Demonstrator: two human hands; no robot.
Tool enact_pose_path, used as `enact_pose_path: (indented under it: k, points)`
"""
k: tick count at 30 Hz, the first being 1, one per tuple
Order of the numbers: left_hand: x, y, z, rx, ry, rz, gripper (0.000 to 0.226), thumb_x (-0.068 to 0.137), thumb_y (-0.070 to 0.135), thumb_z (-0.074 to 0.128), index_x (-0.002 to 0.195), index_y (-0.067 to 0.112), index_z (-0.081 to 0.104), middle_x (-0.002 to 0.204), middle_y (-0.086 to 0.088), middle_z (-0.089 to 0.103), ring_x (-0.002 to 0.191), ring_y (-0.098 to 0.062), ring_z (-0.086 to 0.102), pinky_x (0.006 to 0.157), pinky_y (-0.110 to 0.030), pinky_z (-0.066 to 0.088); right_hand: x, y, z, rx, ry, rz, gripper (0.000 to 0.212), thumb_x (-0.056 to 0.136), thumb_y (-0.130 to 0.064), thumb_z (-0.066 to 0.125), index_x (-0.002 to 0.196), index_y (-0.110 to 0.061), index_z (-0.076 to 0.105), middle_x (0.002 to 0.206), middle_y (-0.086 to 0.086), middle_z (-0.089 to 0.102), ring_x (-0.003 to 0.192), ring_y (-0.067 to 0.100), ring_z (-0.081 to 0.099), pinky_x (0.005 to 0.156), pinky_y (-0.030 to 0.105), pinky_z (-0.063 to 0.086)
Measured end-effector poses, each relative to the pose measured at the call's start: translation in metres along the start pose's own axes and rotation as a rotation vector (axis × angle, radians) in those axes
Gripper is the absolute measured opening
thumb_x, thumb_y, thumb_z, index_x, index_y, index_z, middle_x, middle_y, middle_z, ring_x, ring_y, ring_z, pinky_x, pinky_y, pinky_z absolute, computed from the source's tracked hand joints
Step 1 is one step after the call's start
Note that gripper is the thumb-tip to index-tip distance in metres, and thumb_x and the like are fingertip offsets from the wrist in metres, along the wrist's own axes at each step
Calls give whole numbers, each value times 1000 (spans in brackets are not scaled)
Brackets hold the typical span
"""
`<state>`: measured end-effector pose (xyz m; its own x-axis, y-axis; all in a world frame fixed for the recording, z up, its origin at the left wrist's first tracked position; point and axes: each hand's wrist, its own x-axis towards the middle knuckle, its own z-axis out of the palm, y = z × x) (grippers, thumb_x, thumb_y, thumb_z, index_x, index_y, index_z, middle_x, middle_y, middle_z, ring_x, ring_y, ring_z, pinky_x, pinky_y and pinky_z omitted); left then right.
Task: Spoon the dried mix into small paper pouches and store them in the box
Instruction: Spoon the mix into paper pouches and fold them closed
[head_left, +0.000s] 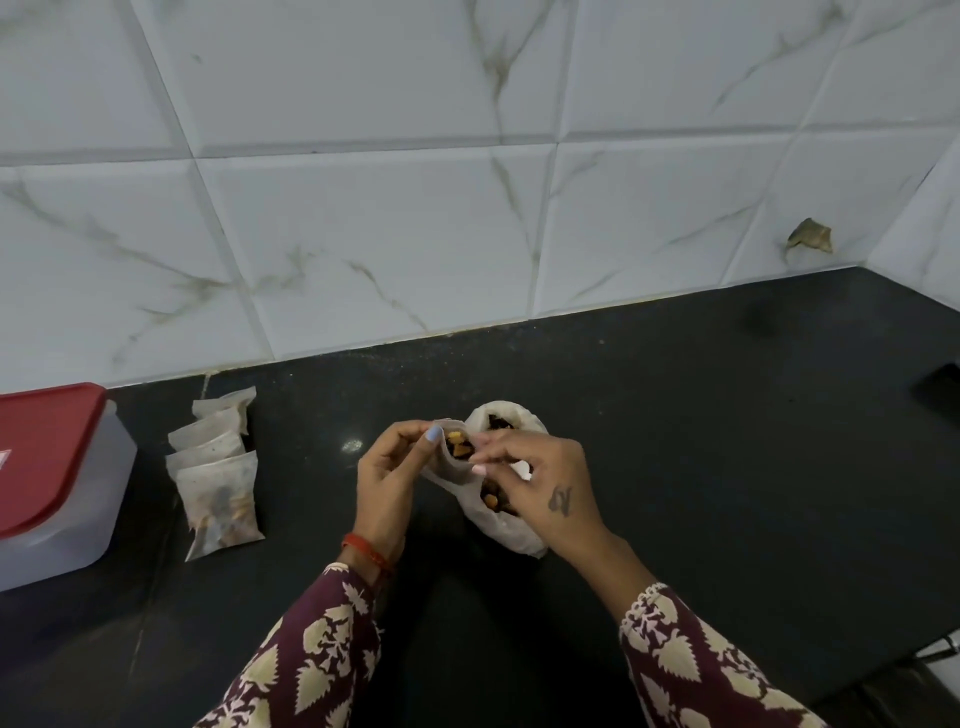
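My left hand (387, 475) pinches a small paper pouch (451, 470) open at its mouth, with orange and dark dried bits showing inside. My right hand (540, 480) has its fingertips at the pouch's mouth and lies over a white plastic bag of dried mix (511, 532) standing on the black counter. No spoon shows. Several filled paper pouches (221, 496) lie in an overlapping row to the left. A translucent plastic box with a red lid (47, 467) sits shut at the left edge.
The black counter (727, 441) runs back to a white marbled tile wall (415, 208), which turns a corner at the far right. A dark object (943, 392) pokes in at the right edge. A chipped spot (810, 236) marks the tile low on the right.
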<state>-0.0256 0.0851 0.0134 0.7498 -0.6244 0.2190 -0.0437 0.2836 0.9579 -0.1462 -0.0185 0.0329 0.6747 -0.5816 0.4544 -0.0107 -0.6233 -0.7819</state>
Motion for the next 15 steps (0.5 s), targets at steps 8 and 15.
enact_pose_path:
  k: [8, 15]
  points:
    - [-3, 8, 6, -34, 35, 2, 15, 80, 10, 63, 91, 1, 69, 100, -6, 71, 98, -12, 66, 83, -20, 51, 13, -2, -14, 29, 103, 91, 16, 72, -4, 77, 78, -18, 77, 97, -7, 71, 93, -1, 66, 77, 15, 52]
    - [-2, 9, 9, -37, 43, -2, 10, 83, 10, 61, 87, 6, 69, 97, -1, 71, 95, -10, 65, 80, -20, 51, 13, -7, -19, 101, 86, 146, 10, 76, -4, 74, 80, -14, 73, 87, -10, 72, 84, -2, 67, 73, 11, 50]
